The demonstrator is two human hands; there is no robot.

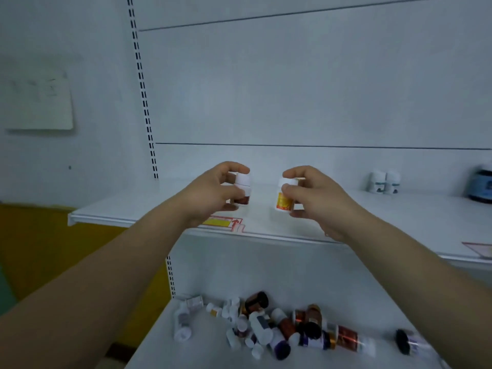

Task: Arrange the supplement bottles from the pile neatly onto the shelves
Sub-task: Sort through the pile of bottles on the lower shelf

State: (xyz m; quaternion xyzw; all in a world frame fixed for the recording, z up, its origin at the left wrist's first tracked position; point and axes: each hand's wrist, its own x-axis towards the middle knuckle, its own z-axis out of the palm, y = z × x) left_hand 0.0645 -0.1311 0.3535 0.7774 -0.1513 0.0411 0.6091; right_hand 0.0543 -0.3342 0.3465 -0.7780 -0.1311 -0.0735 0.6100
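My left hand [213, 193] grips a small white-capped bottle with a dark red label [243, 191], held upright just above the middle shelf [159, 206]. My right hand [311, 198] holds a similar white-capped bottle with an orange-yellow label [284, 199], upright over the same shelf, a little to the right. Below, a pile of supplement bottles [279, 323] lies jumbled on the lower shelf [165, 347]; most lie on their sides.
Two white bottles [384, 182] stand side by side at the back right of the middle shelf, with a dark blue jar [483, 185] further right. A yellow and red price tag [223, 222] sits on the shelf's front edge. One dark-capped bottle [407, 340] lies apart, right of the pile.
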